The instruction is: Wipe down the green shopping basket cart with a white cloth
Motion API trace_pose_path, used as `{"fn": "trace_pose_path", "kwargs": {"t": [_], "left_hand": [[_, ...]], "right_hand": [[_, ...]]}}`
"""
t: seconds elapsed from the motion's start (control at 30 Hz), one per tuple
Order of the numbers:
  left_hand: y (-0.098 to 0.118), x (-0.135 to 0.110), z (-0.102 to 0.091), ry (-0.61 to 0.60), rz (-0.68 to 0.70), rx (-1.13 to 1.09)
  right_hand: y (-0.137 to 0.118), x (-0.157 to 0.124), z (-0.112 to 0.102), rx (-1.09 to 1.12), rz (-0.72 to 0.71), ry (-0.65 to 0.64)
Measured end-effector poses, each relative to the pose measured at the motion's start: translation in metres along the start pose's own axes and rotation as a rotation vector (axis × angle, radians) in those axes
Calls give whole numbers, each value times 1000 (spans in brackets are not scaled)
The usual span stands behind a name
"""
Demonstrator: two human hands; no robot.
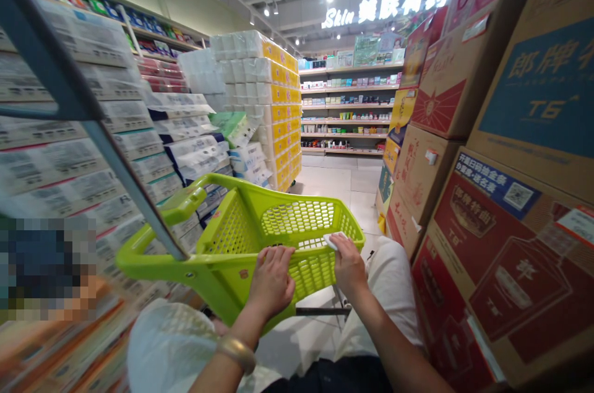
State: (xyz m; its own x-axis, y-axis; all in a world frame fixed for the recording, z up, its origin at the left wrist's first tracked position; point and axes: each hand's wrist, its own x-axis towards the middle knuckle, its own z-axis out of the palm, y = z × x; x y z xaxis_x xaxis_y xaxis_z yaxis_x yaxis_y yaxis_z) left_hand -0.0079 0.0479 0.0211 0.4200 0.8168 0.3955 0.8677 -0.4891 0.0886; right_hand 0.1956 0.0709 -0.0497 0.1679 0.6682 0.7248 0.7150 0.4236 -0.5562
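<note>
A lime-green plastic shopping basket cart [223, 269] with a perforated body stands before me, its side towards me. My left hand [273, 281], a gold bangle on its wrist, grips the near rim with its fingers curled over the top. Further right, near the basket's end, my right hand [349, 266] is closed on a folded white cloth or tissue [332, 239], pressing it on the rim. A grey pull handle [134, 189] rises at a slant from the cart's left end. The fingertips of my left hand are hidden inside the rim.
Stacked cartons [510, 244] rise close on my right. On the left stand piles of packaged tissue [88, 102] and a tall stack of yellow-and-white paper packs [278, 114]. A tiled aisle [338, 179] leads to shelves of small goods [352, 102]. My knees flank the cart.
</note>
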Motion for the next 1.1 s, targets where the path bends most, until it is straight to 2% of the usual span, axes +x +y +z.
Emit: {"fn": "trace_pose_path", "kwargs": {"t": [0.17, 0.4, 0.57, 0.83, 1.0, 1.1], "left_hand": [[1, -1, -2, -4, 13, 10], [-1, -1, -2, -19, 24, -6], [0, -2, -3, -16, 26, -6], [-2, -2, 1, -13, 33, -19], [-4, -1, -1, -32, 49, -33], [-6, 0, -3, -44, 52, -44]], "right_hand": [[-22, -4, 8, 62, -147, -105], [-3, 4, -5, -23, 6, -1], [-21, -1, 5, 39, -132, -113], [1, 8, -7, -80, 21, -30], [-15, -1, 4, -14, -102, -114], [-11, 1, 3, -24, -97, -91]]}}
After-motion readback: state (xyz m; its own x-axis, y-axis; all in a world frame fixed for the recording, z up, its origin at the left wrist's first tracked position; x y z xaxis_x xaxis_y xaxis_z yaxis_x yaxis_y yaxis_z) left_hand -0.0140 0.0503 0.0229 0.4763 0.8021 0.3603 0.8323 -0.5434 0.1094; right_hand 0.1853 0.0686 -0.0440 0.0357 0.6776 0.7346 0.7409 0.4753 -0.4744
